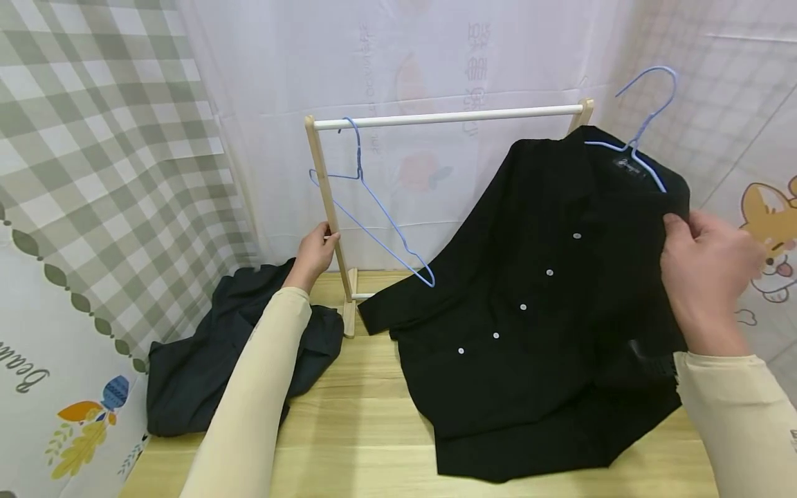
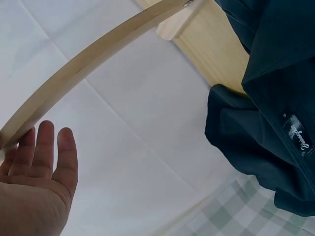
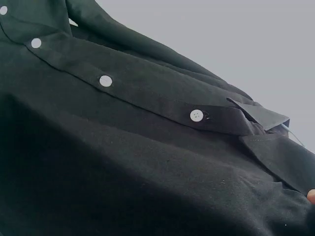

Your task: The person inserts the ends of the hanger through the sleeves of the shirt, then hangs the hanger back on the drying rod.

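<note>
My right hand [image 1: 710, 270] grips a black button-up shirt [image 1: 535, 290] at its shoulder and holds it up. A blue wire hanger [image 1: 644, 128] sits inside the collar, its hook free in the air to the right of the rack. The right wrist view shows the shirt front with white buttons [image 3: 106, 81] and a bit of fingertip [image 3: 311, 196]. My left hand [image 1: 314, 256] pinches the left wooden post [image 1: 325, 187] of a small garment rack. In the left wrist view its fingers lie against that post [image 2: 93, 59]. The shirt hides the rack's lower right side.
A bare blue hanger [image 1: 359, 149] hangs at the left end of the white rail [image 1: 448, 117]. A dark garment [image 1: 230, 339] with a neck label [image 2: 298, 132] lies heaped left of the rack on the wooden tabletop [image 1: 355, 429]. Checked and printed curtains surround the table.
</note>
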Demonstrator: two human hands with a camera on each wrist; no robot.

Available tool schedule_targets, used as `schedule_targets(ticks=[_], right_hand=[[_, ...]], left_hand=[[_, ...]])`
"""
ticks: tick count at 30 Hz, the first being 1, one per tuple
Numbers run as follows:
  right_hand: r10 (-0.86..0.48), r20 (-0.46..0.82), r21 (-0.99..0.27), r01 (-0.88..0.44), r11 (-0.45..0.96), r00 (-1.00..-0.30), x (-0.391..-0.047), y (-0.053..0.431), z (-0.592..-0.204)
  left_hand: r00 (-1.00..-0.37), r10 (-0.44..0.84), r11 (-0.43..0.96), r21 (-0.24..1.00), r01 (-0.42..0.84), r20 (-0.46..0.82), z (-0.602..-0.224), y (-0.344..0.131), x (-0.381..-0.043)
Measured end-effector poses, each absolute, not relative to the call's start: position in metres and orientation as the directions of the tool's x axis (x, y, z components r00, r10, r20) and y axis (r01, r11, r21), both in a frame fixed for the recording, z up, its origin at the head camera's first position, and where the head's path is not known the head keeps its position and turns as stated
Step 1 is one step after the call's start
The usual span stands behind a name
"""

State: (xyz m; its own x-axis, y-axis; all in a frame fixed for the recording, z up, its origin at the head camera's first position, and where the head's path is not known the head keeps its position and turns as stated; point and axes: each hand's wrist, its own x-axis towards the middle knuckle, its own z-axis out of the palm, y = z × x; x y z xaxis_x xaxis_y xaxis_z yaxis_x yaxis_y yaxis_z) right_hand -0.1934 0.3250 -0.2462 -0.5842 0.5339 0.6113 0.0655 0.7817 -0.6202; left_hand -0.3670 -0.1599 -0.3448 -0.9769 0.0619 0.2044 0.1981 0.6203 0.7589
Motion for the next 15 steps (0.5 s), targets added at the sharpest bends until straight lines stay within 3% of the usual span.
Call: schedule_targets(ticks=[7, 15], right_hand=[[0.507, 0.619, -0.555, 0.124, 0.823, -0.600, -0.204, 0.314, -0.214], [0.332, 0.661, -0.400, 0.058, 0.915, -0.673, -0.227, 0.299, -0.201]], left_hand=[[-0.978, 0.067, 0.612, 0.766, 0.196, 0.197, -0.345, -0.163, -0.368], [-0.979, 0.058, 0.603, 0.775, 0.190, 0.194, -0.344, -0.161, -0.367]])
